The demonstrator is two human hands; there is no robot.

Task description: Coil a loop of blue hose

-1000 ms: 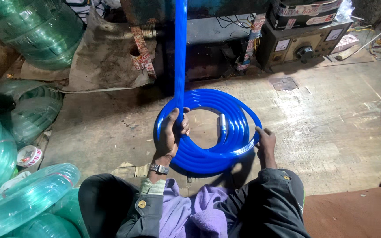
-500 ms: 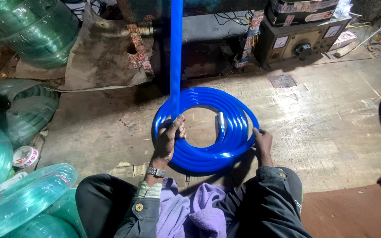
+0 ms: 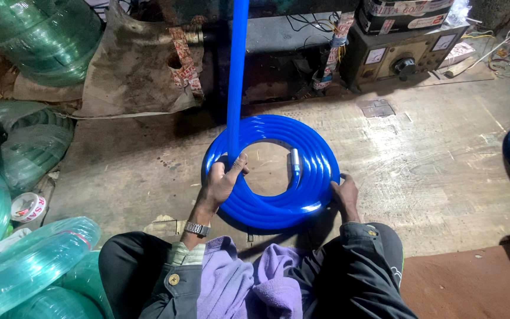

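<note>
Wooden floor [image 3: 444, 171]: my left hand [image 3: 222, 180] grips the coiled blue plastic hose [image 3: 314, 177]; my right hand [image 3: 345, 195] clasps its opposite rim.

place: small hose workshop or store | signs: blue hose coil [image 3: 273, 171] on a worn wooden floor [image 3: 432, 165] | green hose rolls [image 3: 30, 266] piled at the side | metal control box [image 3: 408, 56] with dial and meters | loose wires [image 3: 506, 47] | grimy machine [image 3: 278, 53] at the back
</note>
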